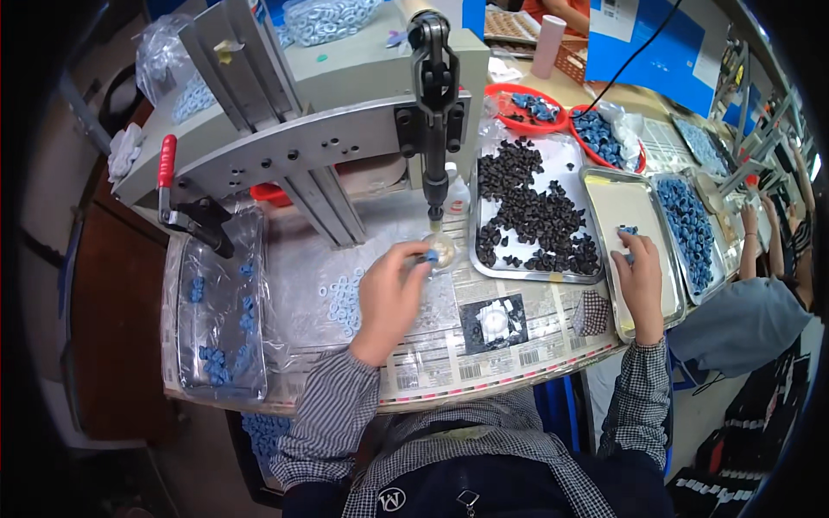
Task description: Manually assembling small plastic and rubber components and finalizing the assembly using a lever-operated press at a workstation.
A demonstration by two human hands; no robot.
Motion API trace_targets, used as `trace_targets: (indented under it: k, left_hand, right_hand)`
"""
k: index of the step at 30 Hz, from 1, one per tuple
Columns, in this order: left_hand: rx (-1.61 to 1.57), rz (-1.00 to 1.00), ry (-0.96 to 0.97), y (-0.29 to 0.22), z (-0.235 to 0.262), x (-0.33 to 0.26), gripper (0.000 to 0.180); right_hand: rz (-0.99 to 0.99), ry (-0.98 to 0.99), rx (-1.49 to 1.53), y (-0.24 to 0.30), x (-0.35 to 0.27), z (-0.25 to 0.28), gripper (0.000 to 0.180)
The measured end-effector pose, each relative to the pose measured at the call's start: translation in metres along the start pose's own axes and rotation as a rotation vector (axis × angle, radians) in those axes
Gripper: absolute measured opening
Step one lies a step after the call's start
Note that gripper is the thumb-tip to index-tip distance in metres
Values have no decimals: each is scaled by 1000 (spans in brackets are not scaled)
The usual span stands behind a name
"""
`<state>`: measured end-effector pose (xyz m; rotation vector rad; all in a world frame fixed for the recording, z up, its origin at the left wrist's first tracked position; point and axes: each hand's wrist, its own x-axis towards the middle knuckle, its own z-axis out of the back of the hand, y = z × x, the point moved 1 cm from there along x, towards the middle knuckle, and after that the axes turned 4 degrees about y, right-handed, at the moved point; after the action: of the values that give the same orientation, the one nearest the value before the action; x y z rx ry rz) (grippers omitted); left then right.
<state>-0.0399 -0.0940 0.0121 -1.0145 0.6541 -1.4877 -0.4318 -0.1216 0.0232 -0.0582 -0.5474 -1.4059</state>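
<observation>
My left hand [389, 298] reaches in under the hand press [436, 164], its thumb and forefinger pinching a small blue part [431, 256]. That part is at a round cream-coloured fixture [443, 249] directly below the press's tip; whether it is seated there I cannot tell. Pale blue rings [344, 302] lie scattered on the plastic-covered table just left of this hand. Over a cream-lined metal tray [622, 194] at the right, my right hand [641, 285] has its fingers curled around a small blue piece [629, 257]. Another blue piece [628, 230] shows by its fingertips.
Black parts [540, 211] fill a metal tray in the middle. Blue parts lie in a tray [688, 233] at far right and a clear-lined tray [216, 324] at left. Red bowls [492, 89] stand behind. A red-handled lever [167, 164] juts out. Another person's arms [749, 229] show at right.
</observation>
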Motion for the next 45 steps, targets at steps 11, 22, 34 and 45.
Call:
trace_targets:
  k: [11, 22, 34, 45]
  left_hand:
    - [518, -377, -9, 22, -22, 16, 28]
    - [694, -441, 104, 12, -16, 38, 31]
    - [-143, -196, 107, -22, 2, 15, 33]
    - [427, -180, 153, 15, -1, 19, 65]
  right_hand:
    - [428, -24, 631, 172, 83, 53, 24]
    - [281, 371, 1147, 286, 230, 80, 65]
    - [888, -121, 1136, 279, 56, 91, 35]
    - [172, 103, 1069, 172, 49, 6, 36]
